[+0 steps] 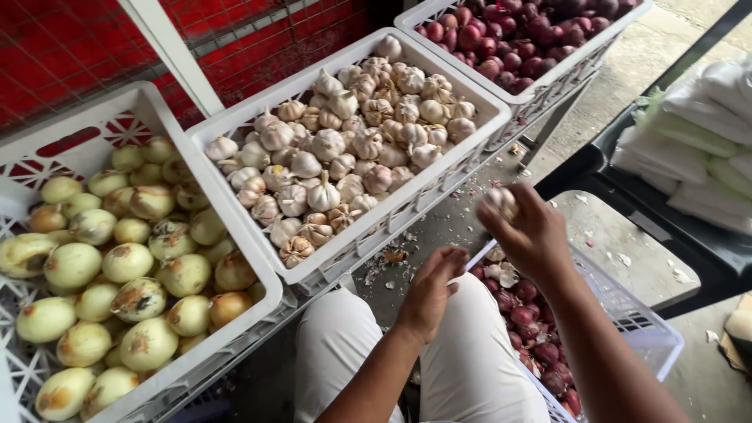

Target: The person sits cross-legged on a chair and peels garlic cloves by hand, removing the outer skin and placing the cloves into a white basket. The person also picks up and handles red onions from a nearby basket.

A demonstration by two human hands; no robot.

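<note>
- The left hand (429, 288) is hovering over the lap with fingers curled inward; whether it is pinching anything, I cannot tell.
- The right hand (526, 231) is gripping a garlic bulb (502, 201) in its fingertips, raised above the basket of red onions (650, 329), just right of the white garlic crate (415, 205).
- The bulb is looking light and firm, though its papery skin is likely flaking; cupping it around the body seems the safest hold.

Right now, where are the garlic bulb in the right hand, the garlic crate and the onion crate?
Garlic bulb (502, 200), head view, its papery top.
Garlic crate (368, 227), head view, its near rim.
Onion crate (215, 235), head view, its right rim.
</note>
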